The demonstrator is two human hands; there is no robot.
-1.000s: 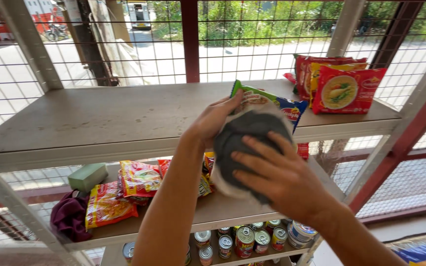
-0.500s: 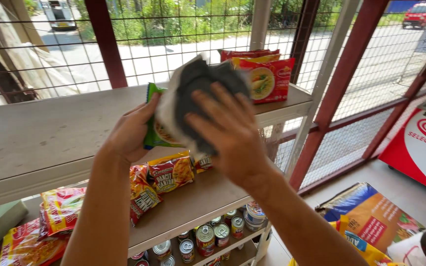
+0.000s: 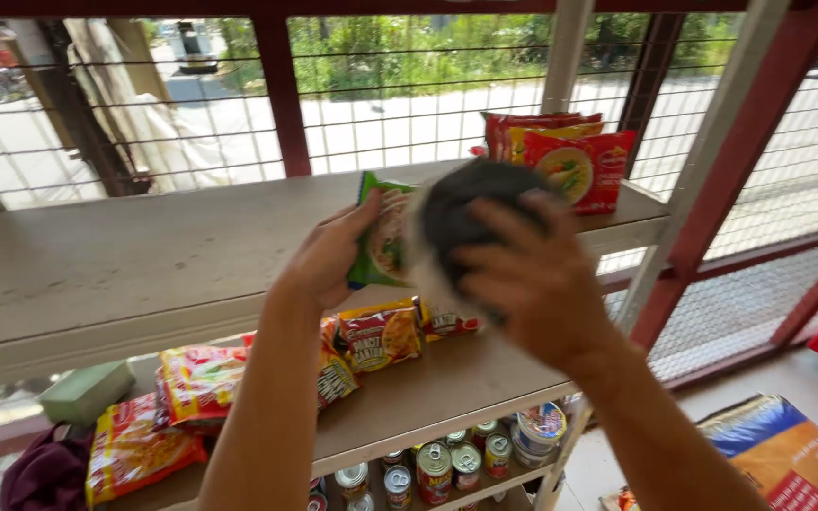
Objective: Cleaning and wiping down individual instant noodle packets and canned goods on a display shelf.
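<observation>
Green crinkly noodle packet (image 3: 378, 237) is held upright above the wooden shelf (image 3: 125, 274), pinched in the left hand (image 3: 328, 255); a dark grey cloth (image 3: 466, 213) is pressed against its right side by the closed right hand (image 3: 532, 284).

**Obscured and Indeterminate Items**

The right hand (image 3: 532, 284) and the dark cloth (image 3: 471, 213) under it are motion-blurred; how the fingers close on the cloth cannot be told. The cloth covers most of the green packet (image 3: 378, 237), whose right part is hidden. The left hand (image 3: 328, 255) hides that packet's left edge. Both forearms are cut off by the bottom edge. The tins (image 3: 447, 464) on the lowest shelf are partly out of frame, their labels too small to tell. The purple fabric (image 3: 40, 473) at lower left is cut off by the corner.
</observation>
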